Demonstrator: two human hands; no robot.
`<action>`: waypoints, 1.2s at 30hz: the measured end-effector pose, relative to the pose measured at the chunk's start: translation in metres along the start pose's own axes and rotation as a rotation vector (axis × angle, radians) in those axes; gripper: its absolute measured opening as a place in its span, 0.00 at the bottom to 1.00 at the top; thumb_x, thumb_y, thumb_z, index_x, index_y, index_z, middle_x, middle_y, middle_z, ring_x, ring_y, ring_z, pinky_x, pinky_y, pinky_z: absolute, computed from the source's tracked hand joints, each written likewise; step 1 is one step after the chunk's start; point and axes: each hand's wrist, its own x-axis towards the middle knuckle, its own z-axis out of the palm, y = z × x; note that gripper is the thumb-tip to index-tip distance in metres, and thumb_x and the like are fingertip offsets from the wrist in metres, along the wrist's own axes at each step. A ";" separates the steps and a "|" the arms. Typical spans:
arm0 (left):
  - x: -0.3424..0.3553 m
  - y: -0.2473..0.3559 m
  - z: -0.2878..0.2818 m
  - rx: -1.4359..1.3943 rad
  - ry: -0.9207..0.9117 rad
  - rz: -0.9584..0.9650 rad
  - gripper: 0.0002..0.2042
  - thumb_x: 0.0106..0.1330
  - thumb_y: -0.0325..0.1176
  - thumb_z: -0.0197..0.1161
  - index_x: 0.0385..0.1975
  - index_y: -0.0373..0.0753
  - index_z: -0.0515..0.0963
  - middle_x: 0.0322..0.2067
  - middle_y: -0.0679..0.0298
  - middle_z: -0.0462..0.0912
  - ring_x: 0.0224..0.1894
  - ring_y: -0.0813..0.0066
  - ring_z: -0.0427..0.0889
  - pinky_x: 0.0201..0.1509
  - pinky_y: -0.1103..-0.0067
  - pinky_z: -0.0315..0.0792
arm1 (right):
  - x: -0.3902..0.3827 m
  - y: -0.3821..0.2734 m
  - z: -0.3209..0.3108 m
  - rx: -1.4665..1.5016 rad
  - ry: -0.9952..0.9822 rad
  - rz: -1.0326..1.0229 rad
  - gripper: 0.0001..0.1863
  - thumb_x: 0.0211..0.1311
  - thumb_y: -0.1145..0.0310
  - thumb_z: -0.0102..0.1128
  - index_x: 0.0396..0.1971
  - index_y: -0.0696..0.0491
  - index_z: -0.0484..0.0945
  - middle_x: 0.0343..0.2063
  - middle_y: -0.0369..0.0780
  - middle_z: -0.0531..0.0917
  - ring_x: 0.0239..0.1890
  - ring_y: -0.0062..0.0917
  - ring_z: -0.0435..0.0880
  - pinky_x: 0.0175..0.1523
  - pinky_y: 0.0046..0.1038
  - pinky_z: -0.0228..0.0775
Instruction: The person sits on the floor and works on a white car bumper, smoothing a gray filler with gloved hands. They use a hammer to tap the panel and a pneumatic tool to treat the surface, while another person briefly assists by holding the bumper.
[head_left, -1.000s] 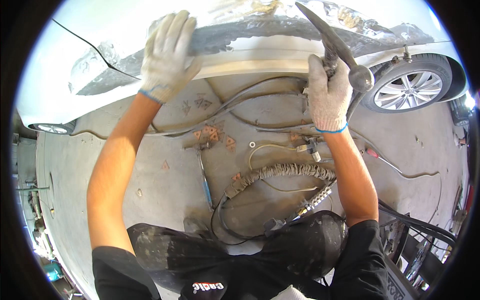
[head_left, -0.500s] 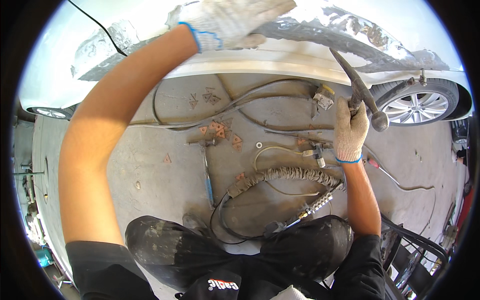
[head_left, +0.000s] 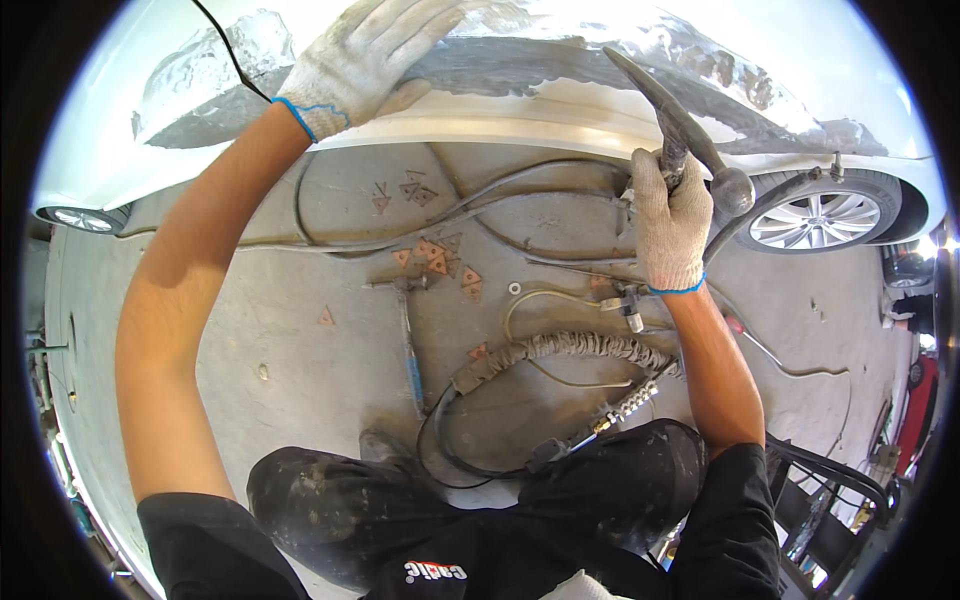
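While the left hand (head_left: 368,62) is extended flat over the car panel (head_left: 540,68), contact not discernible, the hammer (head_left: 690,122) is clamped in the right hand (head_left: 674,228) near the panel's lower edge. Between the hands, held apart, a stretch of panel is exposed.

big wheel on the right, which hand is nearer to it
Right. The right hand, gripping a hammer, is just left of the wheel; the left hand is much farther left, by the car's side panel.
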 end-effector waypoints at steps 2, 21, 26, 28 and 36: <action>-0.007 0.007 0.007 -0.002 0.012 -0.060 0.38 0.56 0.45 0.67 0.66 0.34 0.66 0.66 0.51 0.70 0.69 0.54 0.67 0.72 0.63 0.62 | 0.003 -0.005 0.005 0.026 0.002 -0.013 0.11 0.70 0.66 0.60 0.33 0.59 0.75 0.22 0.30 0.73 0.26 0.13 0.67 0.31 0.21 0.63; -0.010 0.043 0.019 -0.047 0.097 -0.315 0.38 0.59 0.46 0.64 0.68 0.33 0.63 0.68 0.51 0.65 0.71 0.55 0.62 0.74 0.64 0.58 | -0.001 0.007 -0.005 -0.233 0.036 -0.146 0.15 0.63 0.65 0.67 0.44 0.56 0.78 0.28 0.48 0.83 0.30 0.35 0.84 0.40 0.30 0.76; 0.026 0.045 0.002 -0.089 0.038 -0.266 0.38 0.59 0.46 0.64 0.68 0.32 0.62 0.69 0.50 0.64 0.72 0.55 0.61 0.74 0.64 0.57 | -0.048 0.028 -0.022 -0.261 -0.126 0.005 0.13 0.60 0.66 0.70 0.33 0.54 0.73 0.24 0.49 0.81 0.29 0.46 0.84 0.34 0.35 0.75; 0.057 0.055 -0.001 -0.118 0.016 -0.221 0.38 0.60 0.46 0.63 0.69 0.32 0.62 0.69 0.50 0.63 0.72 0.56 0.60 0.75 0.64 0.56 | -0.064 0.037 -0.023 -0.289 -0.178 0.101 0.13 0.61 0.66 0.69 0.34 0.54 0.73 0.24 0.50 0.81 0.30 0.49 0.83 0.34 0.36 0.75; 0.187 0.117 0.009 -0.010 0.197 -0.015 0.32 0.63 0.38 0.58 0.68 0.32 0.63 0.72 0.55 0.59 0.74 0.61 0.56 0.76 0.68 0.54 | -0.090 0.056 -0.024 -0.142 -0.273 0.349 0.15 0.65 0.60 0.65 0.31 0.56 0.73 0.20 0.50 0.79 0.25 0.49 0.80 0.31 0.38 0.71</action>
